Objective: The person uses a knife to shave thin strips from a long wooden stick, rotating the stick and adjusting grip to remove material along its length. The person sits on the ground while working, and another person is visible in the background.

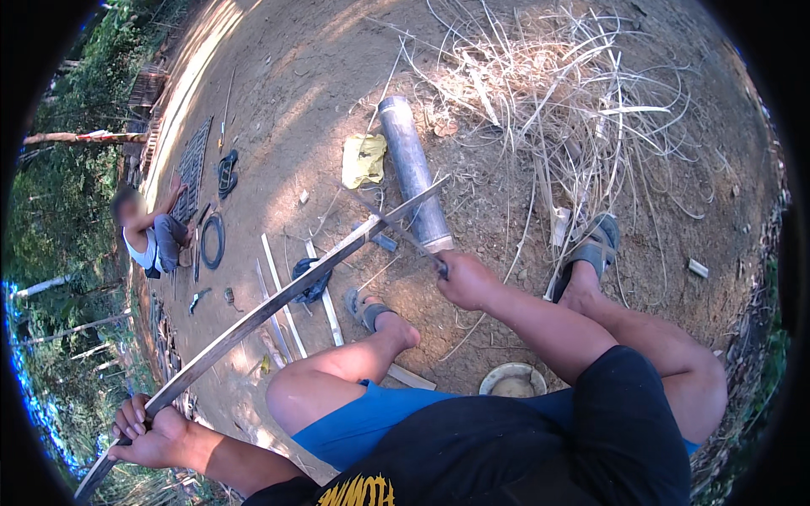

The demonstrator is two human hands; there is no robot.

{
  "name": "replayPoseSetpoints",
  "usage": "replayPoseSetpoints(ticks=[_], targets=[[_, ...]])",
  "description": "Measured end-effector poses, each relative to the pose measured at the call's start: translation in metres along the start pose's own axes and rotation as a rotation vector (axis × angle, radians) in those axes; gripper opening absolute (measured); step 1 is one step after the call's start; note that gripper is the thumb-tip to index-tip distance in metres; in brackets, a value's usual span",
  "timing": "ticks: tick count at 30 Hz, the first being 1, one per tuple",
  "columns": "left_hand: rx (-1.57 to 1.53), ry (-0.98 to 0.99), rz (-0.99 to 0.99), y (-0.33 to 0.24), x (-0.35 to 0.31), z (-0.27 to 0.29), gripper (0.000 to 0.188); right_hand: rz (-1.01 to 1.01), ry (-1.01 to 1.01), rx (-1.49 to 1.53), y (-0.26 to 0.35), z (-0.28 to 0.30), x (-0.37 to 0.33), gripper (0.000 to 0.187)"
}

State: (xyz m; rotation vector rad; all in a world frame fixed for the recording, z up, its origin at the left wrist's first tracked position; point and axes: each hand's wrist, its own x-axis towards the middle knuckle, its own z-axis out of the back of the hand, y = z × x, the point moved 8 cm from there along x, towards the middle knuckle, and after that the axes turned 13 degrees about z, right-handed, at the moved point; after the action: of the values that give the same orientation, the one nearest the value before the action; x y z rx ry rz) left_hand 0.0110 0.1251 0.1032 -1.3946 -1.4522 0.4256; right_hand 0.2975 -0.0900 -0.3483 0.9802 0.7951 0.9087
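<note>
My left hand (143, 430) grips the near end of a long bamboo slat (278, 299) that reaches up and right across the dirt ground. My right hand (464, 278) is closed on the handle of a long knife (396, 228); its blade lies against the slat near the far end. My bare knees and sandalled feet (367, 308) sit below the slat.
A thick bamboo section (413, 173) and a yellow cloth (363, 158) lie on the ground ahead. A heap of dry bamboo shavings (557, 93) spreads at upper right. Cut slats (278, 291) lie beneath. A seated person (156, 236) is at left by woven mats. A round bowl (512, 379) sits near my legs.
</note>
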Motion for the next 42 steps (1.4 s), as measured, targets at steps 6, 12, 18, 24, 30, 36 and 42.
replayPoseSetpoints(ticks=[6,12,18,24,30,36,42], targets=[[-0.019,0.139,0.036,-0.001,0.011,-0.003,0.063,0.115,0.017,0.01,0.019,-0.007,0.012,0.028],[-0.035,0.213,0.044,0.001,0.02,-0.001,0.061,-0.506,-0.136,0.003,-0.186,-0.013,-0.004,0.028],[-0.112,0.259,0.064,0.008,0.014,-0.02,0.064,-0.517,-0.138,0.105,-0.197,-0.01,-0.005,0.028],[-0.188,0.411,0.033,0.015,0.0,-0.037,0.052,-0.316,-0.263,0.144,-0.144,0.008,0.007,0.028],[-0.301,0.446,0.035,0.017,-0.006,-0.045,0.042,-0.523,-0.364,0.012,-0.181,0.011,-0.024,0.028],[-0.293,0.399,-0.031,0.017,-0.025,-0.056,0.049,-0.603,-0.383,0.0,-0.18,0.004,-0.064,0.036],[-0.105,-0.162,-0.446,-0.023,-0.037,-0.007,0.073,-0.674,-0.37,0.008,-0.2,-0.01,-0.077,0.032]])
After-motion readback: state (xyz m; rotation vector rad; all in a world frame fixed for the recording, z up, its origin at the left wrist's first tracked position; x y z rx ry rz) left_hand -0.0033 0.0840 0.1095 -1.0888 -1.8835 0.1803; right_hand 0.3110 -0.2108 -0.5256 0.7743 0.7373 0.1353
